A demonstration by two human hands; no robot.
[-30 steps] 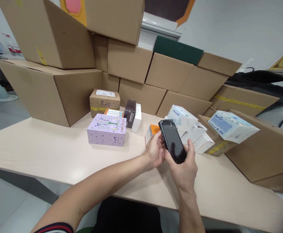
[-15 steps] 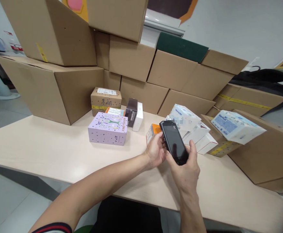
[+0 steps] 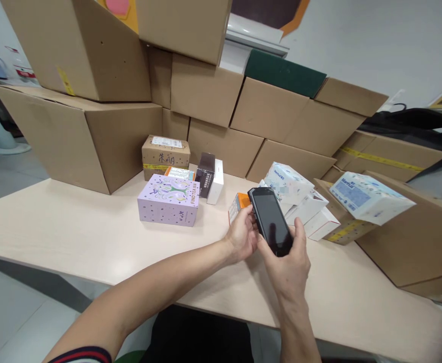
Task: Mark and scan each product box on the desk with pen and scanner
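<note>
A black smartphone-like handheld device [image 3: 271, 219] with a dark screen is held tilted above the table. My right hand [image 3: 291, 262] grips its lower end, thumb on one side and fingers on the other. My left hand [image 3: 242, 234] touches its left edge with the fingertips; some of its fingers are hidden behind the device. Just behind the left hand stands an orange and white box [image 3: 238, 205], partly covered by that hand. Beyond the device are white boxes [image 3: 321, 222] and a pack of tissues [image 3: 287, 181], partly hidden by it.
A purple patterned box [image 3: 169, 200] lies left of my hands, with a taped carton [image 3: 166, 157], a dark box [image 3: 206, 175] and a white box [image 3: 216, 182] behind. Another tissue pack [image 3: 370, 196] rests on a carton at right. Large cardboard boxes [image 3: 122, 141] wall the table's [image 3: 73, 237] back and sides.
The device and both hands have shifted very slightly to the left. The grip is the same, and the boxes have stayed in place.
</note>
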